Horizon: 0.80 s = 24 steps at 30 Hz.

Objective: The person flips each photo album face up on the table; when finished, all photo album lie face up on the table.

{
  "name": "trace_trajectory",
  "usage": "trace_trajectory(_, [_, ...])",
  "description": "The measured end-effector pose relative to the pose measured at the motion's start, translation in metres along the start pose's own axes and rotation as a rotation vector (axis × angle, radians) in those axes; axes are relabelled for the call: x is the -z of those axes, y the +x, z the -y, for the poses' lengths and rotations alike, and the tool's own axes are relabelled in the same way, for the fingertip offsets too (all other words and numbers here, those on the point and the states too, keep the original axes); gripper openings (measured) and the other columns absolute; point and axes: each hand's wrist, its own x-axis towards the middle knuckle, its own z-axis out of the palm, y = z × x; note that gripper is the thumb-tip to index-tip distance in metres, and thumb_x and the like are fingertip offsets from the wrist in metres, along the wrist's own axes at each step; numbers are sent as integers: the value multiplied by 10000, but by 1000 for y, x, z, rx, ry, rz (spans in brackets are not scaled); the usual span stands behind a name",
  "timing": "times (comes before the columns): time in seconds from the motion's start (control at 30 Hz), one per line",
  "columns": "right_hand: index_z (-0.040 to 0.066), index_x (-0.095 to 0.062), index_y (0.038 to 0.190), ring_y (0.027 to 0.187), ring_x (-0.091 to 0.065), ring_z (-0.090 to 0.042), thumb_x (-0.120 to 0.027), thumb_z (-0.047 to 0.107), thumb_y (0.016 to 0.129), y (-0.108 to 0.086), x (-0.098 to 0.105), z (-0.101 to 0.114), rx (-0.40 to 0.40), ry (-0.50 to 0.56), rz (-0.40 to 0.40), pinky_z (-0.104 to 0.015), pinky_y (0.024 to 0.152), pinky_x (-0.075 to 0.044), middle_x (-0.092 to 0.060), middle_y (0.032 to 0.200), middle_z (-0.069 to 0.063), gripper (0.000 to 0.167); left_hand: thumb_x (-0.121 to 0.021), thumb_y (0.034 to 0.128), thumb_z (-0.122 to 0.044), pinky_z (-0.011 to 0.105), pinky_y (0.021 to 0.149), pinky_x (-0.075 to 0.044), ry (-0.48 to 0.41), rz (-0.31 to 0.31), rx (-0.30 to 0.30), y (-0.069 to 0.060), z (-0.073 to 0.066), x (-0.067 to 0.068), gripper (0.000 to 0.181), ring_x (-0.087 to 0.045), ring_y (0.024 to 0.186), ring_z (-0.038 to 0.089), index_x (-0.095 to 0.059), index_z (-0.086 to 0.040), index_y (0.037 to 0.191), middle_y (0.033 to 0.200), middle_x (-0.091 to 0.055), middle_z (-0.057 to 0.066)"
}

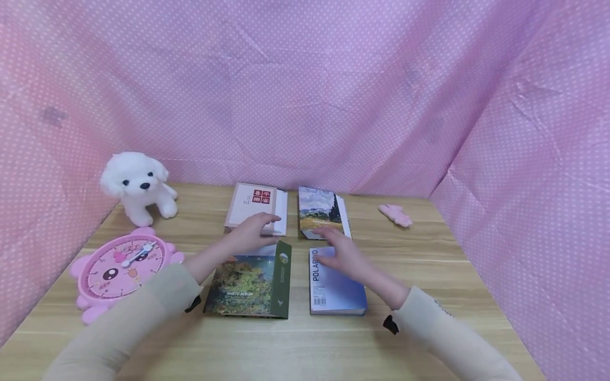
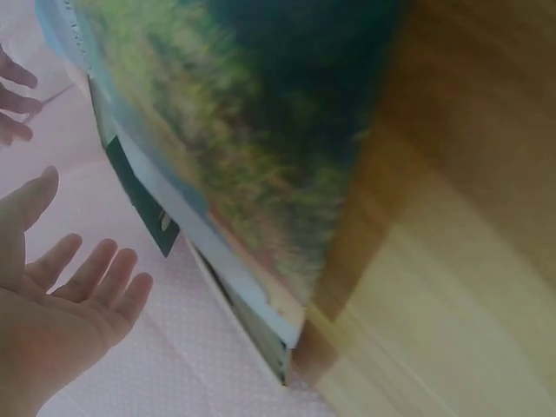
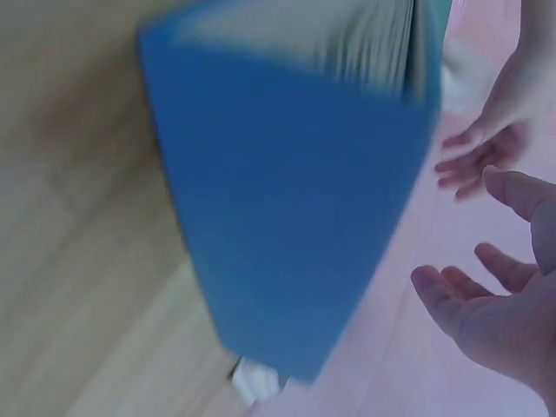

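Note:
Four photo albums lie on the wooden table in two rows. My left hand hovers with loose fingers between the white album with red characters and the dark green photo album. Over the top of the blue Polaroid album reaches my right hand, its fingertips near the landscape-painting album. In the left wrist view the left palm holds nothing. The right hand in the right wrist view is likewise bare, its fingers relaxed and apart from the blue album.
A white plush dog sits at the back left, behind a pink toy clock. A small pink item lies at the back right. Pink dotted cloth hangs around the table at the back and sides.

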Motion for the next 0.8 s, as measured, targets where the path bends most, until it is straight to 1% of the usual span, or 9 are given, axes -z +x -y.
trace_trajectory(0.13, [29,-478,1350,1099,-583,-348,-767,132,782,-9,-11,16,-10,28,31,-406,873,-537,-457,1392,-183,646,-725,834,-282,479,1008,-425,-13,25,21,-7,4,-4,625,-507,1196,344,-483,-11,1343,1309,-531,194])
trace_trajectory(0.23, [55,-462,1367,1134,-567,-318,-770,179,785,-15,-20,27,-5,0,63,-409,909,-518,-460,1395,-161,670,-742,816,-295,478,997,-434,-29,51,36,-11,7,-7,659,-514,1184,338,-477,-8,1347,1304,-531,193])
trace_trajectory(0.37, [71,-424,1392,1133,-564,-283,-754,254,805,-22,-33,36,6,-35,132,-405,943,-495,-447,1409,-156,699,-749,801,-342,472,1017,-420,-15,75,30,-16,12,-12,703,-511,1193,332,-471,-8,1354,1310,-531,185])
trace_trajectory(0.4, [70,-415,1398,1106,-574,-274,-748,260,811,-23,-36,38,3,-23,149,-398,924,-504,-441,1413,-151,701,-752,796,-351,471,1026,-413,-14,79,29,-17,13,-13,710,-508,1199,332,-474,-7,1352,1312,-532,183])
trace_trajectory(0.47, [68,-398,1408,1107,-568,-278,-743,263,816,-25,-41,41,1,0,173,-401,926,-502,-425,1422,-163,713,-754,790,-362,477,1030,-407,-11,85,27,-19,17,-15,721,-506,1201,339,-477,1,1348,1311,-534,189])
trace_trajectory(0.53, [83,-382,1422,1143,-548,-272,-740,280,818,-27,-46,44,-21,23,193,-403,943,-494,-412,1435,-148,729,-758,784,-363,481,1028,-407,-11,91,29,-21,20,-16,723,-509,1196,343,-484,8,1341,1306,-539,193])
trace_trajectory(0.6, [98,-375,1430,1213,-503,-270,-744,309,813,-27,-50,46,-53,35,209,-410,989,-464,-401,1445,-124,749,-762,779,-363,481,1028,-407,-9,97,34,-22,24,-17,722,-511,1195,341,-490,5,1338,1306,-542,191])
trace_trajectory(0.67, [105,-370,1435,1271,-456,-258,-744,355,804,-29,-54,48,-89,23,229,-410,1035,-424,-388,1454,-112,775,-767,772,-361,485,1020,-411,-13,99,28,-22,27,-17,722,-521,1184,339,-497,1,1335,1298,-553,187])
trace_trajectory(0.8, [87,-381,1429,1297,-428,-256,-750,432,772,-31,-64,53,-133,-3,280,-394,1068,-387,-382,1454,-104,828,-769,769,-367,464,966,-450,-21,107,2,-21,33,-16,682,-562,1118,309,-538,-2,1297,1242,-600,162])
